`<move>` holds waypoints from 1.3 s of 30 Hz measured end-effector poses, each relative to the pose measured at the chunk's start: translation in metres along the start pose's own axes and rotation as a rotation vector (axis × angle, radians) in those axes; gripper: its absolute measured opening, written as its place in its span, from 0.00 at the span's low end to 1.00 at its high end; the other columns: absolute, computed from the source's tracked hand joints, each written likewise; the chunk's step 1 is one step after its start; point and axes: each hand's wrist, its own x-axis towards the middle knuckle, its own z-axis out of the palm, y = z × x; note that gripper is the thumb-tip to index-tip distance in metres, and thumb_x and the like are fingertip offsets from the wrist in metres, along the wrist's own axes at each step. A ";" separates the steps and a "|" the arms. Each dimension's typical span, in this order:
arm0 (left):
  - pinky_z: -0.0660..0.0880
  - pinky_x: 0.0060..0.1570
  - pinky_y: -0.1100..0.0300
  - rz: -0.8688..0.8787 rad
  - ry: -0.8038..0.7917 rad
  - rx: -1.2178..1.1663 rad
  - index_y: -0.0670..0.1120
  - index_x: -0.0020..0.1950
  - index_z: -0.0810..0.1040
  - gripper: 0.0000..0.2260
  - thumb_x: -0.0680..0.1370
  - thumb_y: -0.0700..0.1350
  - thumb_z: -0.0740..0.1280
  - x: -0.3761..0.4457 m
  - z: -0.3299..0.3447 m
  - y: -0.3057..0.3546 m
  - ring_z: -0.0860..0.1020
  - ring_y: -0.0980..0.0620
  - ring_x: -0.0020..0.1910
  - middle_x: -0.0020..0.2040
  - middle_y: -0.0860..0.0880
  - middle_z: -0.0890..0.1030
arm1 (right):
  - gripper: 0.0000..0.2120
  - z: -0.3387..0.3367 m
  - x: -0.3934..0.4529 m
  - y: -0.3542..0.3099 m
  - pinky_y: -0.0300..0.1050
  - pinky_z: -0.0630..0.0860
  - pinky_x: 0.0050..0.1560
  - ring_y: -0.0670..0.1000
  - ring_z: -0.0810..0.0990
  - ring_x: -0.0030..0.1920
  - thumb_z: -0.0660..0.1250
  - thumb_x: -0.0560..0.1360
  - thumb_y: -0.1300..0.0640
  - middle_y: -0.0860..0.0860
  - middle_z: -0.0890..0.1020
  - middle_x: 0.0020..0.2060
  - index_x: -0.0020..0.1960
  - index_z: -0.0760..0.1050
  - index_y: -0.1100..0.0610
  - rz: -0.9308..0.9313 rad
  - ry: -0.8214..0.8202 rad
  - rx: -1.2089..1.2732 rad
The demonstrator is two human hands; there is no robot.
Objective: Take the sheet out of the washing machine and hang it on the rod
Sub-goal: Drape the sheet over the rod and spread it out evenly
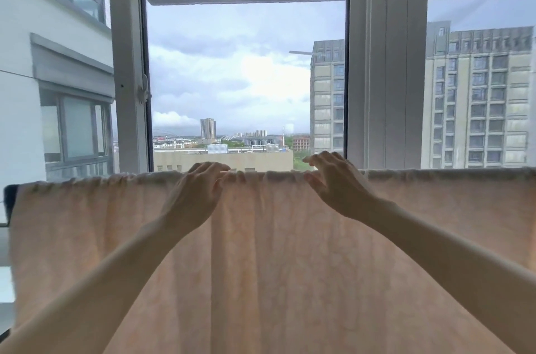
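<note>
Head cam, pale peach sheet (pixel 275 252) hanging over rod w/ bunched top edge, left hand (pixel 197 194) & right hand (pixel 333 182) both pinching it.

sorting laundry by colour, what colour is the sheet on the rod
Pale peach-pink, with a faint mottled pattern; backlit, so the shade is uncertain. The sheet shows best in the head view.

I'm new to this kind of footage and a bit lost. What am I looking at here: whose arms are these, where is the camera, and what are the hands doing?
There is one picture, from a camera worn on a person's head, looking forward past their own bare arms. A pale peach sheet hangs over a rod, which the cloth hides, in front of an open window with buildings beyond. The left hand grips the gathered top fold. The right hand rests at the top edge with loosely spread fingers; whether it pinches the cloth is unclear.
</note>
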 end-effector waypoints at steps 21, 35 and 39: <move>0.77 0.44 0.50 -0.098 0.237 -0.077 0.45 0.47 0.76 0.03 0.79 0.38 0.65 0.003 -0.018 -0.020 0.78 0.51 0.42 0.43 0.52 0.80 | 0.06 -0.003 0.029 -0.020 0.40 0.75 0.51 0.46 0.82 0.44 0.68 0.76 0.59 0.49 0.86 0.42 0.50 0.84 0.58 0.141 0.190 0.325; 0.71 0.60 0.52 -0.132 0.078 0.101 0.42 0.61 0.77 0.11 0.79 0.36 0.64 -0.013 -0.021 -0.063 0.74 0.47 0.60 0.58 0.46 0.80 | 0.08 0.028 0.025 -0.044 0.48 0.76 0.48 0.47 0.75 0.54 0.63 0.78 0.55 0.46 0.82 0.52 0.55 0.77 0.52 -0.077 0.061 0.193; 0.71 0.62 0.48 -0.160 0.011 0.098 0.42 0.62 0.79 0.11 0.80 0.40 0.64 -0.013 -0.025 -0.086 0.75 0.43 0.60 0.59 0.44 0.81 | 0.15 0.049 0.040 -0.063 0.48 0.74 0.52 0.50 0.75 0.58 0.61 0.79 0.49 0.49 0.80 0.57 0.63 0.74 0.52 -0.120 -0.055 0.125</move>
